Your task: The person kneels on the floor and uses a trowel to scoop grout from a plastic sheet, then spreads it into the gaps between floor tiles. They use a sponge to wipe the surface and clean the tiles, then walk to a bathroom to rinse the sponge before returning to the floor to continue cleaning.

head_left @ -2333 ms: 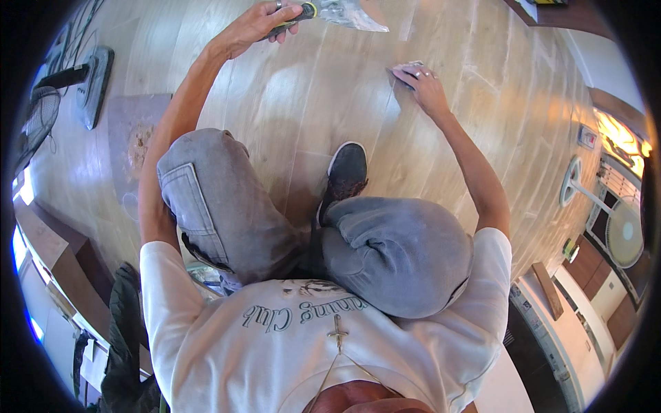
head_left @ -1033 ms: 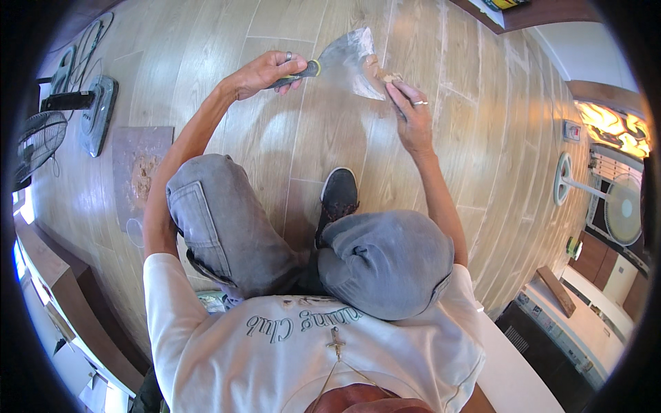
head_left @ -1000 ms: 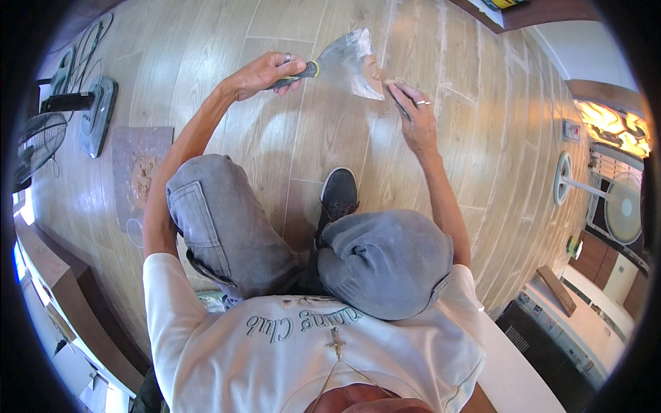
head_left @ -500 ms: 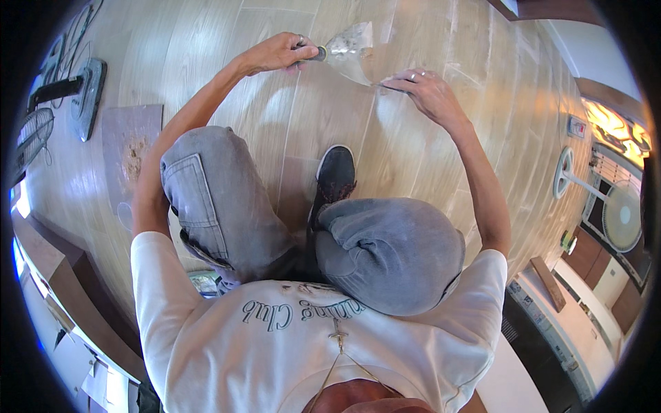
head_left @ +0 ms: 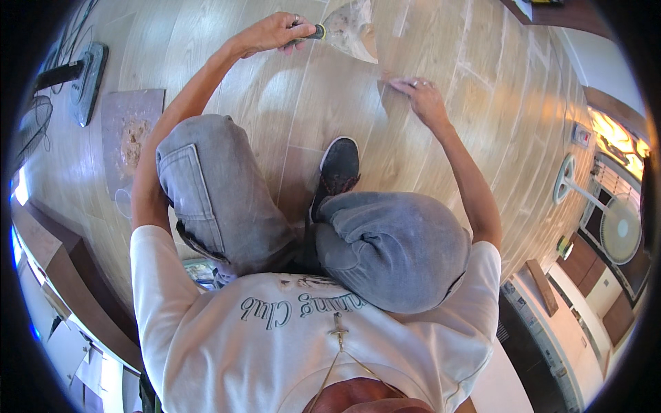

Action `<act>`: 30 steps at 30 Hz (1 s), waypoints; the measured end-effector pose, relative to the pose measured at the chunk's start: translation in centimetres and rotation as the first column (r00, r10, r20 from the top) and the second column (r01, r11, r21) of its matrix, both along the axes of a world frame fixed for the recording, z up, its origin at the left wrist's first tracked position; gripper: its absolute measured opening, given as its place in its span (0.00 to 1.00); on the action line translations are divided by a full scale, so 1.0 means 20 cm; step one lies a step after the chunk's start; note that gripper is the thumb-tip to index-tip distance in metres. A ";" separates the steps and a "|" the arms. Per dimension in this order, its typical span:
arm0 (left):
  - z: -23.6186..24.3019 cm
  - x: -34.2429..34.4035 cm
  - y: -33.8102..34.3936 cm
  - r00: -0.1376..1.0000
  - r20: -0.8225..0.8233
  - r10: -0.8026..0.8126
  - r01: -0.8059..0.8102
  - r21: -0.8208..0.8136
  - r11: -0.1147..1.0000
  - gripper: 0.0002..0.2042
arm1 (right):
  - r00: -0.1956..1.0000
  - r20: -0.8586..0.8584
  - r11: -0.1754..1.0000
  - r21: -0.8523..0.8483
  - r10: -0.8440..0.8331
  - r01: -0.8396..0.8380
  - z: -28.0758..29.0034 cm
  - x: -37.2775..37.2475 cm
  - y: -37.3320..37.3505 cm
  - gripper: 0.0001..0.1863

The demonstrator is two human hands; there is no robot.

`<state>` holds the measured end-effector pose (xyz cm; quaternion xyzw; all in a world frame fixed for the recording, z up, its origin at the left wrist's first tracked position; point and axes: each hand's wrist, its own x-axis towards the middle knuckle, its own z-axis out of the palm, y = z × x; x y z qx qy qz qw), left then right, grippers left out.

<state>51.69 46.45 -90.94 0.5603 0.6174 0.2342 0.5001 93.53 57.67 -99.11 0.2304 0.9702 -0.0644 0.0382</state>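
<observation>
At the far middle of the floor, my left hand is closed round the dark, yellow-ringed handle of a wide putty knife. Its broad blade carries smears of pale filler. To the right of the blade, my right hand is low over the wood-look planks, fingers reaching left. They pinch a thin, dark-edged scraper, blurred and mostly hidden. Pale filler streaks mark the plank joints near the hands.
My dark shoe and bent knees are close below the hands. On the left lie a brown board with crumbly residue and a fan base. A white standing fan is at the right, near a long pale unit.
My left hand and the putty knife have moved a little farther away, up the frame. My right hand has shifted slightly, its fingers now lower over the planks and apart from the knife's blade.
</observation>
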 end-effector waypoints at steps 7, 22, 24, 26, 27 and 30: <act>0.04 0.00 0.01 1.000 0.004 -0.004 0.004 -0.001 1.000 0.24 | 0.998 -0.063 0.999 0.035 0.005 -0.003 -0.03 -0.07 0.00 0.23; 0.07 -0.01 0.00 1.000 -0.006 0.005 -0.005 0.033 0.999 0.23 | 0.997 -0.052 0.996 -0.060 0.058 -0.061 0.02 0.05 -0.14 0.25; 0.07 -0.01 -0.01 0.999 -0.011 0.031 -0.030 0.015 0.999 0.23 | 0.998 -0.052 0.999 -0.025 -0.036 0.034 0.02 -0.05 -0.07 0.25; 0.09 0.00 0.00 1.000 0.016 0.007 -0.007 0.001 1.000 0.23 | 0.989 -0.049 0.990 -0.028 -0.137 0.136 0.02 -0.13 0.00 0.25; 0.09 0.00 0.00 1.000 0.028 -0.005 0.005 -0.009 1.000 0.22 | 0.981 -0.047 0.982 -0.033 -0.189 0.187 0.02 -0.15 0.00 0.25; 0.05 -0.03 0.02 0.999 -0.001 -0.044 0.044 0.048 0.998 0.22 | 0.993 -0.052 0.995 -0.008 -0.103 0.103 -0.07 -0.08 -0.06 0.24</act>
